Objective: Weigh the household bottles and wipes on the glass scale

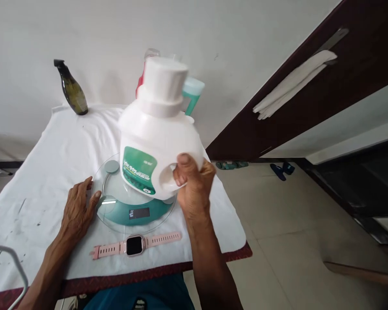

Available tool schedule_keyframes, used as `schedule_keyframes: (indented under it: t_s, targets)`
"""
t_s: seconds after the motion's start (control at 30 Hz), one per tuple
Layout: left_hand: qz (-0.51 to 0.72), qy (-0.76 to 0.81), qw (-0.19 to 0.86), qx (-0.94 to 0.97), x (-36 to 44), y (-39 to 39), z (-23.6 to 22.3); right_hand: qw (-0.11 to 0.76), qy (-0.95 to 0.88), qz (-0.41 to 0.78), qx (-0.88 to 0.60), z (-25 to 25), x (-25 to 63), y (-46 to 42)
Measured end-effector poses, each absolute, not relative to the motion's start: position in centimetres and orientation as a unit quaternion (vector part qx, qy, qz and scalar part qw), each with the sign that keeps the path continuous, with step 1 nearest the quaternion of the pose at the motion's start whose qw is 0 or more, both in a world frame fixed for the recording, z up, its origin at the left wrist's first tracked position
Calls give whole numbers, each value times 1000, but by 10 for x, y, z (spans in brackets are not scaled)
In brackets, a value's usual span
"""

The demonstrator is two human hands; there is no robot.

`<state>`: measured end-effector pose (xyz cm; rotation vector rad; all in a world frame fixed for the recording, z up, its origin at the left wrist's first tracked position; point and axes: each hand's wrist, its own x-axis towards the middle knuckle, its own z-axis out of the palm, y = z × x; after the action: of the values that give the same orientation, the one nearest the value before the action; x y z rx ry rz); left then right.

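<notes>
My right hand [194, 183] is closed around the handle of a large white detergent jug [155, 129] with a green label and a white cap. The jug is held upright just above a round glass scale [116, 202] with a teal base and a small dark display. My left hand [79, 209] rests on the white cloth, fingers curled loosely against the scale's left rim, holding nothing. A pink smartwatch [135, 245] lies flat on the cloth in front of the scale.
A white cloth [42, 189] covers the table, with a dark red edge at the front. A dark spray bottle [71, 89] stands at the back left. A teal-capped container [192, 92] stands behind the jug. A dark wooden door frame [310, 82] and tiled floor lie to the right.
</notes>
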<state>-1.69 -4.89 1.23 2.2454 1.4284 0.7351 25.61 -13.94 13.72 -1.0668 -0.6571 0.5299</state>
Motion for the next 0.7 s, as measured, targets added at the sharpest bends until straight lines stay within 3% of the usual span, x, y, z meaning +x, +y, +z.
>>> schedule_keyframes:
  t_s: [0.2, 0.37, 0.7]
  targets:
    - [266, 507, 186, 798, -15, -51, 10, 794, -314, 87, -513, 162, 293, -183]
    - [265, 512, 186, 795, -14, -53, 11, 776, -268, 23, -571, 150, 326, -207]
    - [260, 523, 205, 785, -15, -57, 17, 802, -179, 28, -569, 116, 347, -191]
